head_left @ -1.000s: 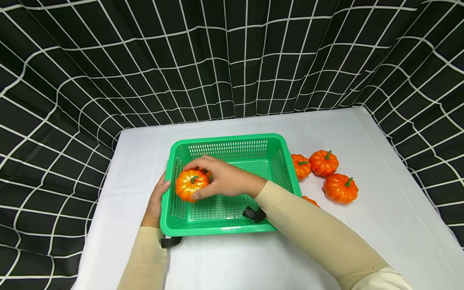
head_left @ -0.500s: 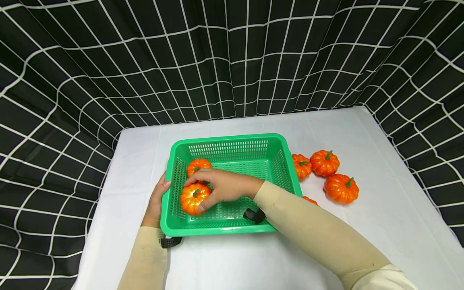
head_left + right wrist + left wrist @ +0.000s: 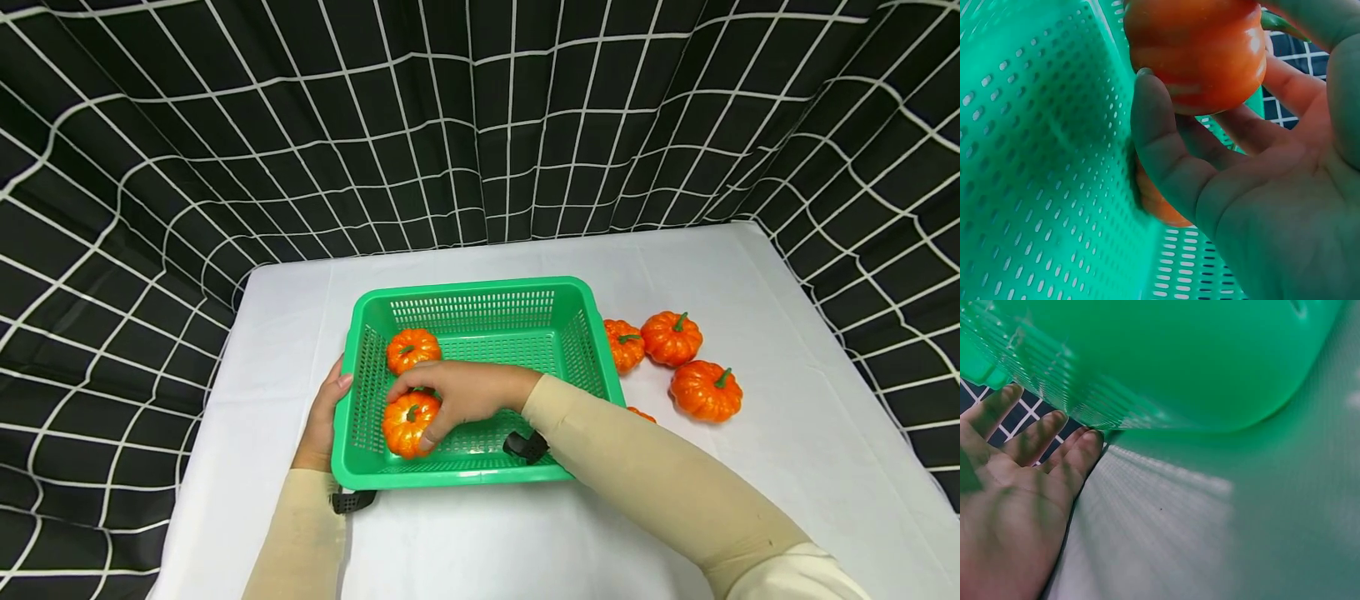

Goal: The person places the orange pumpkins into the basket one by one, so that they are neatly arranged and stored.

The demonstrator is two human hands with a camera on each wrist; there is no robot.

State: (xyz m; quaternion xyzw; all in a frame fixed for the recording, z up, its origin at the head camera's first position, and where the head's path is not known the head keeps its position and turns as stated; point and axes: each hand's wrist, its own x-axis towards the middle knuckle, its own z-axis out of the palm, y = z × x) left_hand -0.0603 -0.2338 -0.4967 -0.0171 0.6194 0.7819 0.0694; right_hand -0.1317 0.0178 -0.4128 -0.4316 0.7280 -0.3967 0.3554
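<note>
A green perforated plastic basket stands on the white-covered table. My left hand holds its left side, thumb at the rim; in the left wrist view the fingers meet the outer wall. Inside, toward the front left, my right hand grips a small orange pumpkin with a green stem, thumb on the near side and fingers on the far side. Behind it a second pumpkin sits along the left wall. The right wrist view shows the gripped pumpkin close up, with the other pumpkin partly behind the fingers.
Right of the basket lie several more pumpkins on the white cloth. One of them is mostly hidden by the right forearm and the basket. Black curtains with white grid lines surround the table.
My right hand has moved the gripped pumpkin toward the front of the basket and slightly right, uncovering the second pumpkin behind. The left hand and the basket have stayed in place.
</note>
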